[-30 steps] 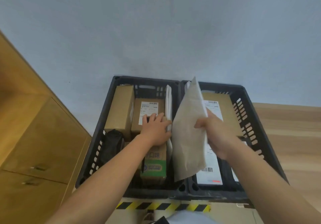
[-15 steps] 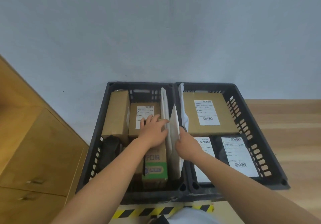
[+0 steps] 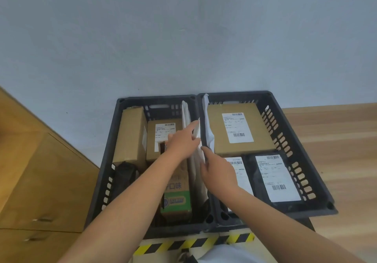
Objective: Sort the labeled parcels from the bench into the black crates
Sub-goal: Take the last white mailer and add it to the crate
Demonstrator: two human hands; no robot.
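Seating the white mailer (image 3: 196, 178) upright against the right wall of the left crate (image 3: 106, 158), we should push its edge down with the straight fingers of the right hand (image 3: 217, 171); the left hand (image 3: 182, 143) lies flat against its left face, holding nothing.

One head-worn wide-angle view, looking forward and steeply down, close above two black slatted plastic crates (image 3: 302, 146) side by side, grey wall (image 3: 183, 38) behind

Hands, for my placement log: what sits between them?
Head view: a white mailer stands on edge between the left hand and right hand, inside the left crate.
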